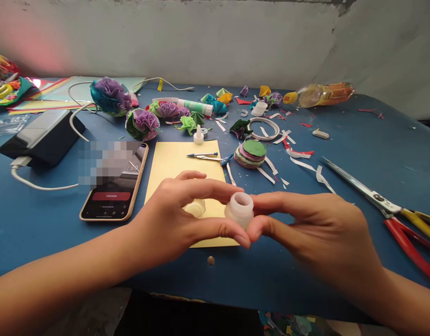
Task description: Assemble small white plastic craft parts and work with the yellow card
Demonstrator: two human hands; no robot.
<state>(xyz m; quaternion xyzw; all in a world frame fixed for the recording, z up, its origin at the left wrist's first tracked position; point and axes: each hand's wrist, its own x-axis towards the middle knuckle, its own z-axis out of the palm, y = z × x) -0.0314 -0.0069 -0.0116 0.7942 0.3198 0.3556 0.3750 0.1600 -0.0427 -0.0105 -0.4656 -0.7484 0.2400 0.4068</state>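
In the head view, you have the small translucent bottle (240,215) pinched by both hands, roughly upright and with its mouth uncovered, in front of you at the lower right corner of the yellow sheet (172,168), toward the near edge of the counter (369,140). Your left hand (162,214) has its thumb and forefinger around one side; the fingers of your right hand (327,233) grip the other side by thumb and forefinger.

The main risk is a spill: with nothing over the mouth, a tilt or a hard squeeze could send out whatever is inside, and you cannot tell from here how full it is. The sheet would probably take the first drops. The smooth wall may also slip, since your fingertips seem to carry it alone; a drop so near the counter's near edge could end on the floor.

The white nozzle cap (198,136) stands by the sheet's far edge, small enough to be knocked over by a careless reach. Between it and you lies the compass (226,160), whose point could prick. Toward the right edge, the scissors (379,198) could catch your forearm if it swings wide.
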